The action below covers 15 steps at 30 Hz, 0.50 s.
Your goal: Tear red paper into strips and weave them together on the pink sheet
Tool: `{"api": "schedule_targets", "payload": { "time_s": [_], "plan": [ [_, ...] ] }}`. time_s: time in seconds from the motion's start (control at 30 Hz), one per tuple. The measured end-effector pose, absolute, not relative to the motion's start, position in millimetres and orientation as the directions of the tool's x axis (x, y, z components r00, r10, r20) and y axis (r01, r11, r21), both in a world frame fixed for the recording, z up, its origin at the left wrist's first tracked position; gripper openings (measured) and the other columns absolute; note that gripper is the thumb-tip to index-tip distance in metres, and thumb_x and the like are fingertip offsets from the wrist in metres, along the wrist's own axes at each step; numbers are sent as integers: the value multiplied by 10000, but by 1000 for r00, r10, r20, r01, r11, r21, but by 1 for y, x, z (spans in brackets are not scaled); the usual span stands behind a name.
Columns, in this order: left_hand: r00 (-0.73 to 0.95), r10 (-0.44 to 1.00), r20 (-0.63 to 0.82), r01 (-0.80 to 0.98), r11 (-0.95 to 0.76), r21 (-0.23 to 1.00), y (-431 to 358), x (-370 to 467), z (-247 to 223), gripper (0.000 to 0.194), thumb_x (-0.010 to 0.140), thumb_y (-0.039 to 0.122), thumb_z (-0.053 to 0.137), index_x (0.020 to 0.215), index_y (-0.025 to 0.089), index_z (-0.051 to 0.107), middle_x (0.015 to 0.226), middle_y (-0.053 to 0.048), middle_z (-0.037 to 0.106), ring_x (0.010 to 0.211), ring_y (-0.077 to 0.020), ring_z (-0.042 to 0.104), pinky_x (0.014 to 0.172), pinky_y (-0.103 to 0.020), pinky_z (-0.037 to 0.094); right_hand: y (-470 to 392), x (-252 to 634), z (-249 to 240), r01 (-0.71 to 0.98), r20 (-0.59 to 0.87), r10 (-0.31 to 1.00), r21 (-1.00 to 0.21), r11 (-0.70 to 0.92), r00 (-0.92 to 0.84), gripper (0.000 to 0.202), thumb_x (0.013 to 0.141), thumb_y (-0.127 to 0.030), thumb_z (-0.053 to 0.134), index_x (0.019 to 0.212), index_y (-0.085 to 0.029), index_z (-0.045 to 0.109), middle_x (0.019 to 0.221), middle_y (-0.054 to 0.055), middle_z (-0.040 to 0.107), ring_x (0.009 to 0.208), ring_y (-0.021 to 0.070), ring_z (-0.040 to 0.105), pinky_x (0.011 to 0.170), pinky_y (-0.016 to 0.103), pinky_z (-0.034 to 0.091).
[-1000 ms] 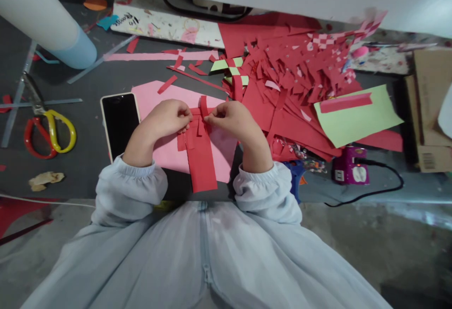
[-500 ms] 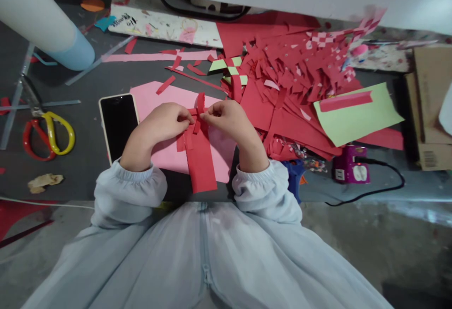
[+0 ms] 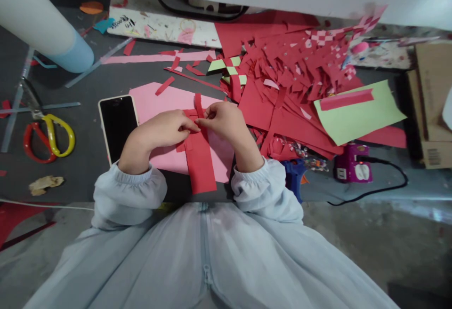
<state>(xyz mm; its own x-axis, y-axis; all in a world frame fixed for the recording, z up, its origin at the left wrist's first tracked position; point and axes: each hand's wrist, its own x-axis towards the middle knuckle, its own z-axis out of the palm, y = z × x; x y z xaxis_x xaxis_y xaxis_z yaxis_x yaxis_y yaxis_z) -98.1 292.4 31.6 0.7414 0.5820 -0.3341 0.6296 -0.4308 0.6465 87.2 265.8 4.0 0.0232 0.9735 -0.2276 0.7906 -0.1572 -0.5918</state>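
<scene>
Both hands work on a red paper strip (image 3: 198,104) over a larger red paper piece (image 3: 201,168), which lies on a pink sheet (image 3: 169,95). My left hand (image 3: 169,128) has its fingers curled and pressed down at the strips' crossing. At the same spot, my right hand (image 3: 224,120) pinches the red strip between thumb and fingertips. The fingertips of the two hands nearly meet, and they partly hide where the strips cross. A phone (image 3: 120,125) lies beside my left wrist.
Scissors (image 3: 49,135) with red and yellow handles lie at the left, below a large white-and-blue cylinder (image 3: 76,52). Red paper scraps (image 3: 293,69) are heaped at the right, near a green sheet (image 3: 363,116). A purple box (image 3: 353,165) with a black cable stands at the front right.
My left fingertips have shifted right, closer to my right hand. The short loose end of the strip below the crossing no longer shows; the upper end leans slightly left.
</scene>
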Motion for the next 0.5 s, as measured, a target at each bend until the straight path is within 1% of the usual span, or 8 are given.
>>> {"api": "schedule_targets", "payload": {
  "time_s": [0.1,0.17,0.27,0.4,0.5],
  "plan": [
    [693,633,-346,673,-395,625,291,-98,32,324,832,191,502,1021,243,760,1056,-14,762,899,-170,680,776,-261,477,266,87,4,808,-231,973,-568,-157,27,253,714,-282,696,582,-209,494,608,-3,571,595,137,468,584,302,285],
    [656,662,-362,704,-364,610,290,-97,32,310,831,208,496,1015,218,746,1011,-25,758,859,-173,672,726,-267,464,266,88,5,810,-232,972,-565,-155,25,248,715,-262,680,574,-210,483,591,-6,551,582,134,457,578,304,281],
    [618,697,-364,731,-339,593,288,-96,35,234,820,228,515,923,198,723,902,-29,738,775,-171,645,666,-278,429,267,90,6,806,-231,973,-570,-157,26,241,711,-237,682,577,-209,484,580,-15,536,573,129,449,575,305,280],
    [548,770,-327,776,-321,543,286,-93,38,88,787,244,582,808,196,654,817,-24,697,732,-176,608,658,-296,402,269,95,7,774,-246,969,-615,-154,-2,269,734,-260,690,567,-208,486,570,-24,513,566,121,426,576,306,281],
    [502,814,-293,812,-327,483,285,-91,36,86,773,256,624,835,200,606,816,-28,672,739,-193,596,671,-314,402,270,101,7,711,-245,969,-684,-162,-14,241,750,-291,685,594,-206,521,579,-25,508,567,120,422,574,303,281]
  ]
}}
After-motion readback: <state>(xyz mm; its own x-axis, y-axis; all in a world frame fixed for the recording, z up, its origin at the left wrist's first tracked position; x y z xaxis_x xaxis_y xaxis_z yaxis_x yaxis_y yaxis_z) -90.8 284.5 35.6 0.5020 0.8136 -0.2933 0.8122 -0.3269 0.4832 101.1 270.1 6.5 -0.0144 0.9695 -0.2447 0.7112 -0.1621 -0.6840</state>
